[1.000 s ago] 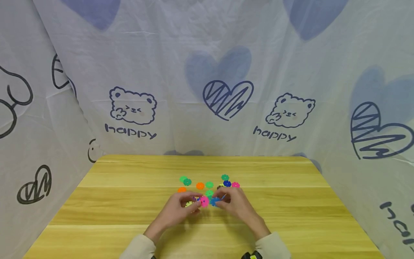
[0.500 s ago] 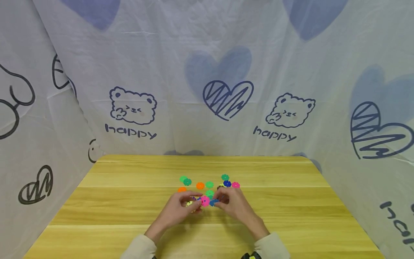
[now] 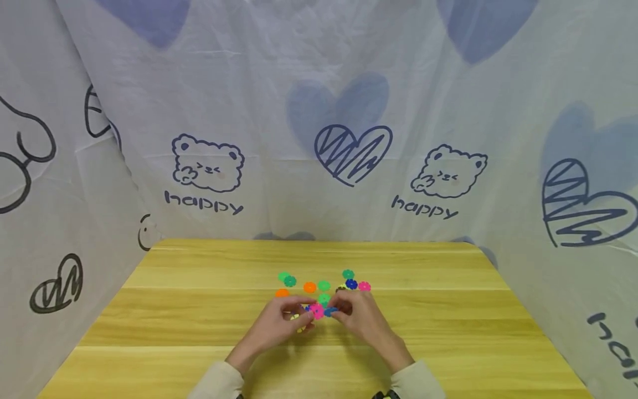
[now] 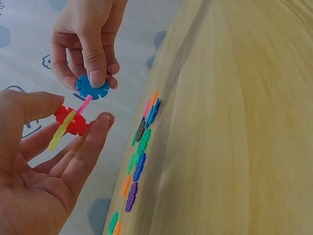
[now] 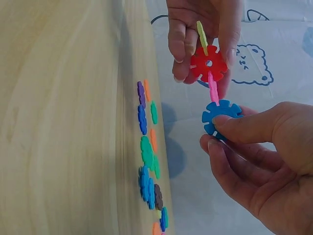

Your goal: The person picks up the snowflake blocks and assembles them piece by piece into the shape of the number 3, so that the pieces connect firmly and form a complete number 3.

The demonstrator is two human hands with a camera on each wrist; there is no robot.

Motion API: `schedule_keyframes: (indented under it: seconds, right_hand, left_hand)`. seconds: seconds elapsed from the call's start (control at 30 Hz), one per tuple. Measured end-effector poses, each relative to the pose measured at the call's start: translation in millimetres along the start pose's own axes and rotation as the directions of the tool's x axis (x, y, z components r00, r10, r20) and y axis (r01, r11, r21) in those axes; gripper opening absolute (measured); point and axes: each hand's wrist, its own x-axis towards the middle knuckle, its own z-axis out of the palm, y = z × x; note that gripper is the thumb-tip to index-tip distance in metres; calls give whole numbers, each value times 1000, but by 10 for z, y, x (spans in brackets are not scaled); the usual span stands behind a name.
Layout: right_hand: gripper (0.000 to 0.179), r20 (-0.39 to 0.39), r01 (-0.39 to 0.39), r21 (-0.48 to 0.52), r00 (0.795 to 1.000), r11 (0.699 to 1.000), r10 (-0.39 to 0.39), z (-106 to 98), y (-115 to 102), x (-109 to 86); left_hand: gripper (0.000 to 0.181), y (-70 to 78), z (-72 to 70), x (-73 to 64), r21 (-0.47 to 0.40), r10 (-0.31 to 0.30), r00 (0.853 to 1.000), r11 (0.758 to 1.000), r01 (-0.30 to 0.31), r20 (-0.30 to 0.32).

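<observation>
My left hand (image 3: 279, 320) pinches a red notched snowflake disc (image 5: 199, 66) between thumb and fingertips. A yellow disc (image 5: 202, 36) is slotted into one side of it, and a pink disc (image 5: 213, 89) into the other. Between thumb and fingers of my right hand (image 3: 366, 318) is a blue snowflake disc (image 5: 227, 107). In the right wrist view its edge meets the free end of the pink disc; how deeply the slots engage I cannot tell. Both hands hold the pieces above the wooden table (image 3: 199, 321), close together.
Loose snowflake discs lie scattered beyond the hands: an orange disc (image 3: 309, 287), a light green disc (image 3: 324, 285), a dark blue disc (image 3: 351, 284), a pink one (image 3: 365, 286) and several more. A printed white cloth (image 3: 269, 183) hangs behind the table.
The blue disc has turned to lie flatter and come up against the pink disc. Both hands have stayed in nearly the same place, and the head view has shifted slightly.
</observation>
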Motion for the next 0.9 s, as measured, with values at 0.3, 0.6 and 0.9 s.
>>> schedule_keyframes:
  seconds: [0.3, 0.6, 0.9]
  right_hand:
    - [9, -12, -16, -7, 1000, 1000, 16, -38, -29, 5]
    - [9, 5, 9, 11, 1000, 1000, -9, -43, -1, 2]
    - [10, 17, 3, 4, 1000, 1000, -3, -47, -3, 3]
  left_hand:
    - [42, 26, -2, 48, 24, -20, 999, 1000, 19, 33]
    - [43, 33, 29, 28, -61, -12, 998, 998, 16, 65]
    - [45, 32, 46, 10, -108, -19, 997, 994, 27, 74]
